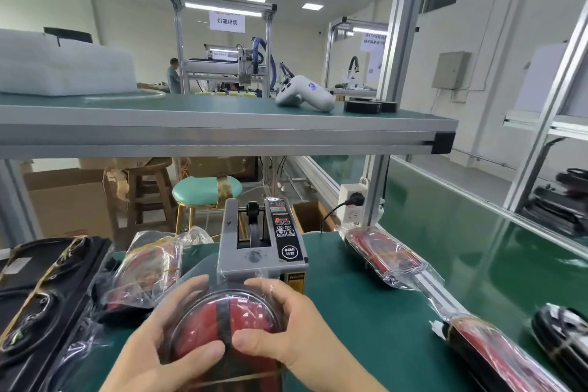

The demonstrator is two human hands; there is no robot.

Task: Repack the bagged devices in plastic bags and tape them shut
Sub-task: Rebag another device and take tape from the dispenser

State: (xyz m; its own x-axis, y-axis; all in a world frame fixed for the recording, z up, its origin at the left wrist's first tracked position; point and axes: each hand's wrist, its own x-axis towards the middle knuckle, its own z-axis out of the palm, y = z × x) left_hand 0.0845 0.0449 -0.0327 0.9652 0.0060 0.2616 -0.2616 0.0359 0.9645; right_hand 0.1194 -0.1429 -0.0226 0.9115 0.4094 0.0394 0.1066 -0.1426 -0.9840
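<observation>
Both hands, left hand (pixel 178 325) and right hand (pixel 280 328), grip the bagged red device (pixel 222 321) with curled fingers. Just behind it stands the tape dispenser (pixel 264 251), labelled "SEMI".

Bagged device (pixel 222 325), seemingly red, in both hands

The green worktop (pixel 366 312) carries a grey tape dispenser (pixel 262 248). Left of the dispenser lie a bagged red device (pixel 143 277) and a black tray (pixel 41 289); right of it, two more bagged red devices (pixel 386 256) (pixel 496 356).
</observation>
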